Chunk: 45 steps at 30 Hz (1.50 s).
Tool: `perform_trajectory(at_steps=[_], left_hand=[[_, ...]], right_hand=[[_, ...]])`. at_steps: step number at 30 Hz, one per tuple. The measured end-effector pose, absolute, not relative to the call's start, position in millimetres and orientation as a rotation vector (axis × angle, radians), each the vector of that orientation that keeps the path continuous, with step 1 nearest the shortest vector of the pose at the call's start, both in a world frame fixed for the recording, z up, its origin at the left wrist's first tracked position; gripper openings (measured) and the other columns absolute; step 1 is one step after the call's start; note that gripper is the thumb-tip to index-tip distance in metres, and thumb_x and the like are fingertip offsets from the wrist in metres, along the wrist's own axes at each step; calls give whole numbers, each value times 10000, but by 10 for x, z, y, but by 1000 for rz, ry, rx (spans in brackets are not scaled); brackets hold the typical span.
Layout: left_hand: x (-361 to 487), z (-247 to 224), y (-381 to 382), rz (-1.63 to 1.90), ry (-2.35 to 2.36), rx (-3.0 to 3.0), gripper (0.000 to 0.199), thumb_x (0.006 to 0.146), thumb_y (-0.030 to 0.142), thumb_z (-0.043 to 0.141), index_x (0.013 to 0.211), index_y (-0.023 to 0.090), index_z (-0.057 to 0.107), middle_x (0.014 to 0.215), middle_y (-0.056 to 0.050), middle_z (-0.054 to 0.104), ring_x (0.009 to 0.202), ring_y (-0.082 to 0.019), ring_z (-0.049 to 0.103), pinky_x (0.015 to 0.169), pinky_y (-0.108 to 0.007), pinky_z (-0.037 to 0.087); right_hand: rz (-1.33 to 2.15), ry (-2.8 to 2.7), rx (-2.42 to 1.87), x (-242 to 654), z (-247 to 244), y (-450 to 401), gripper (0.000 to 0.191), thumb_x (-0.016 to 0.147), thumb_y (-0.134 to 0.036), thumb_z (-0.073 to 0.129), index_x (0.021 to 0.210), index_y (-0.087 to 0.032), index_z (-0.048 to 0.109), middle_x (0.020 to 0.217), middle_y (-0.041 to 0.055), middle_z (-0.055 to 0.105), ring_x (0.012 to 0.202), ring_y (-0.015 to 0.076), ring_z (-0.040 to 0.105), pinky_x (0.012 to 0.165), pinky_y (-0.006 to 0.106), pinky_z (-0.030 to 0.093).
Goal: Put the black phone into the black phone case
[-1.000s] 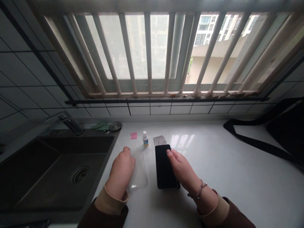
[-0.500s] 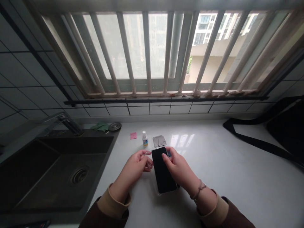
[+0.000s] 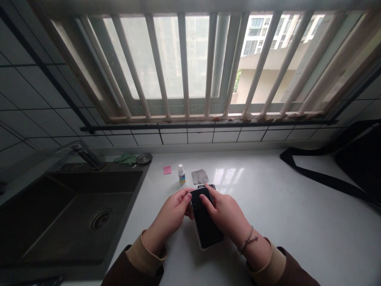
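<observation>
A black smartphone lies screen up on the white counter, gripped by both hands. A thin transparent plastic case shows along its lower left edge and seems fitted around it, though the hands hide most of the case. My left hand pinches the upper left corner. My right hand rests its fingers across the upper right of the black face. Just beyond my hands stand a small dropper bottle with a blue label and a flat grey wipe packet.
A pink sticky note lies near the bottle. Left of the counter is a dark steel sink with a faucet, a green cloth and a round metal lid behind it. A black bag strap crosses the right side.
The transparent case, earlier lying flat left of the phone, is now against the phone. My left hand has moved right onto the phone's corner, and the phone has tilted slightly.
</observation>
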<state>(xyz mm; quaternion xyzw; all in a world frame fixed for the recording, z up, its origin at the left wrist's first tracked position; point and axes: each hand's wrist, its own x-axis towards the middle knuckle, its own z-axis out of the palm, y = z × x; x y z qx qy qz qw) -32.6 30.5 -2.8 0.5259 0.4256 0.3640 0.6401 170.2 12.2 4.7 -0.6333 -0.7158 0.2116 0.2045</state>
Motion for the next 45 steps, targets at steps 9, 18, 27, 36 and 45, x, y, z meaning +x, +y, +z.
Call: perform_trajectory(at_steps=[9, 18, 27, 36, 45], left_hand=[[-323, 85, 262, 834, 906, 1166, 432, 1018, 523, 616, 1257, 173, 704, 869, -37, 652, 723, -149, 612, 676, -273, 513], [-316, 134, 218, 763, 893, 1182, 434, 1026, 537, 587, 1251, 181, 692, 919, -53, 656, 766, -169, 625, 708, -297, 524], [-307, 83, 217, 730, 911, 1289, 475, 1017, 610, 581, 1044, 151, 699, 757, -1, 579, 640, -134, 557, 591, -251, 418], [-360, 55, 313, 1195, 1163, 1094, 462, 943, 625, 686, 1038, 174, 724, 878, -43, 704, 750, -158, 616, 679, -255, 501], [-360, 71, 358, 1334, 1170, 862, 461, 877, 607, 769, 1008, 170, 699, 834, -15, 695, 699, -144, 610, 663, -249, 514]], right_hand=[[868, -1698, -1469, 1753, 60, 131, 610, 1126, -573, 280, 1345, -236, 740, 1252, 121, 795, 1132, 298, 750, 923, 376, 554], [1068, -1588, -1370, 1743, -22, 169, 716, 1085, -685, 271, 790, -183, 689, 758, 63, 714, 696, 212, 642, 639, 304, 464], [900, -1729, -1459, 1679, 4, 149, 630, 1094, -630, 318, 716, -205, 589, 701, 37, 664, 656, 188, 576, 634, 295, 387], [1313, -1669, -1288, 1650, 34, 54, 564, 1089, -681, 328, 826, -230, 541, 643, -9, 623, 542, 156, 572, 525, 253, 394], [1285, -1698, -1322, 1570, 40, -6, 474, 1102, -632, 353, 923, -249, 567, 536, -57, 506, 432, 144, 523, 475, 246, 358]])
